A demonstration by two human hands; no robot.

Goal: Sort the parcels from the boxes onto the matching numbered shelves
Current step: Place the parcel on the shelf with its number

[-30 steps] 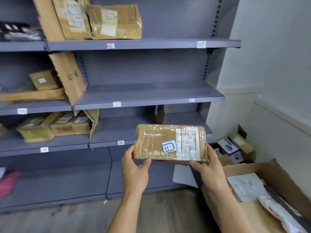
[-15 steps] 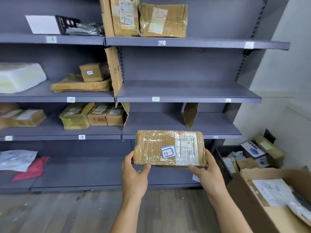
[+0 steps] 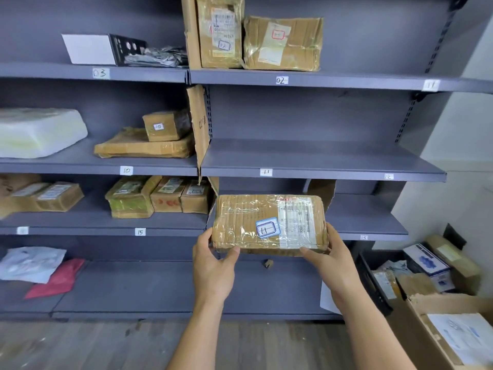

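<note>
Centrally, just below the middle of the frame, two bare hands hold a flat brown parcel (image 3: 240, 222) wrapped in clear tape. The left hand (image 3: 213, 265) grips its lower left corner, thumb on the front face. The right hand (image 3: 330, 257) grips the lower right corner the same way. The hands are apart, one clamped on each end.

A blue-edged sticker (image 3: 267, 227) on the parcel's front reads 11, beside a white shipping label (image 3: 294, 220). The parcel is in the air in front of grey shelving (image 3: 346, 116), overlapping the third level down.

Directly above it, at the middle of the frame, a shelf (image 3: 320, 158) carries a white tag (image 3: 266, 172) reading 11. A cardboard divider (image 3: 200, 129) stands at that shelf's left end. Left of the divider, other parcels (image 3: 144, 148) lie above a 10 tag (image 3: 126, 170). At the lower right corner, an open cardboard box (image 3: 450, 303) holds more mail.
</note>
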